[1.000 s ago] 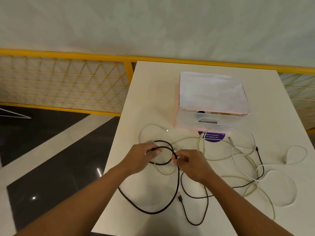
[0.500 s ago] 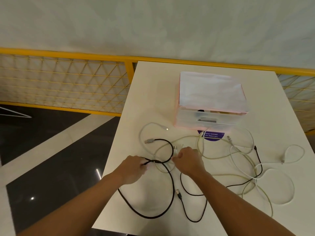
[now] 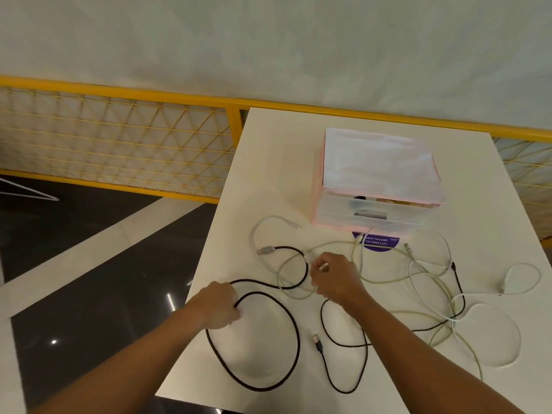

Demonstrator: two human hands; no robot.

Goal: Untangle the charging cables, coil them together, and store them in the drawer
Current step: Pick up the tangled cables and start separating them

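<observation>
Several black and white charging cables lie tangled on the white table (image 3: 277,162). My left hand (image 3: 219,303) grips the thick black braided cable (image 3: 294,339) near the table's left edge; its loop curls toward me and its metal plug (image 3: 266,250) lies farther back. My right hand (image 3: 334,276) pinches a pale white cable (image 3: 385,280) beside the black loop. A thinner black cable (image 3: 328,369) with a plug runs under my right forearm. More white cable (image 3: 493,333) loops at the right. The pink and translucent drawer box (image 3: 376,201) stands behind, its drawer looking closed.
A purple round sticker (image 3: 379,243) lies on the table in front of the drawer box. A yellow mesh railing (image 3: 119,144) runs behind the table. To the left the table edge drops to a dark glossy floor (image 3: 89,279).
My left hand has pulled the thick black cable back and to the left, widening its loop. My right hand has shifted slightly forward and now pinches a white cable.
</observation>
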